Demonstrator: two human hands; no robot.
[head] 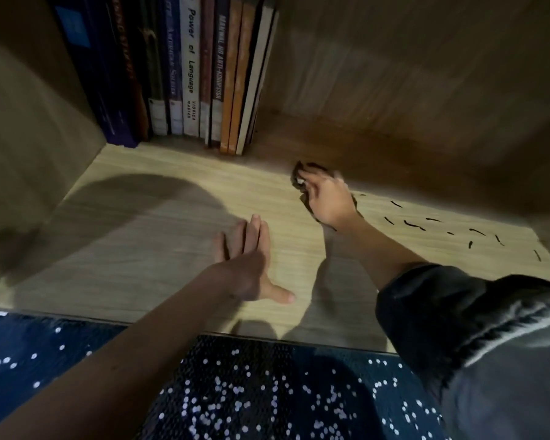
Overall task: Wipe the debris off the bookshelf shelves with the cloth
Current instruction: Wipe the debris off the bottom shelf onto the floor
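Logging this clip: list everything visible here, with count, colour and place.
shelf: one, light wood, middle of view
books: about a dozen, dark, white and orange spines, upright at back left
cloth: one, dark, bunched on the shelf right of the books
debris: roughly a dozen dark slivers, shelf's right part
speckled surface: one, dark blue with white dots, below the shelf's front edge
sleeve: one, dark, on the right forearm
left hand: fingers straight, over the shelf's middle
right hand: grips the cloth

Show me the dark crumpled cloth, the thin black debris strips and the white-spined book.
dark crumpled cloth (312,168), head view, bunched upper edge.
thin black debris strips (414,226), head view, middle of one strip.
white-spined book (189,65), head view, mid-spine.
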